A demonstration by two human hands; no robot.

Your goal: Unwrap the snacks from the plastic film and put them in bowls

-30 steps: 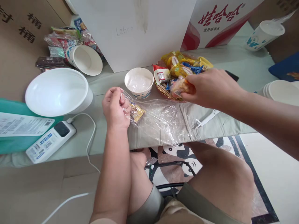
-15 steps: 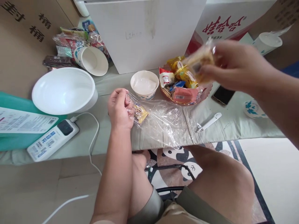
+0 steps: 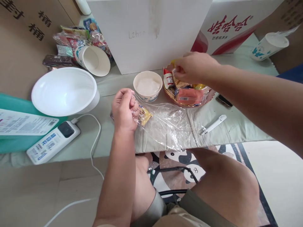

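My left hand [image 3: 125, 108] is closed on the gathered end of a clear plastic bag [image 3: 170, 126], which lies spread on the cloth. A yellow snack packet [image 3: 144, 116] shows beside the fingers, under the clear film. Over the back left of a pink, gold-rimmed basket [image 3: 174, 100], my right hand [image 3: 193, 66] has its fingers pressed together on a wrapped snack [image 3: 181, 83], partly hidden below them. Red-and-white, pink and yellow packets fill the basket. A paper bowl [image 3: 148, 85] with something white in it stands between the left hand and the basket.
On the left are a white bowl [image 3: 65, 91], a power bank [image 3: 54, 142] with a cable, a tipped paper cup [image 3: 98, 61] and piled snacks [image 3: 71, 42]. A white box [image 3: 146, 34] stands behind. A white-handled tool [image 3: 215, 124] and a phone [image 3: 223, 101] lie right.
My right hand has moved left and down with the wrapped snack, from above the basket's right side to its back left. My left hand has stayed almost in place on the bag.
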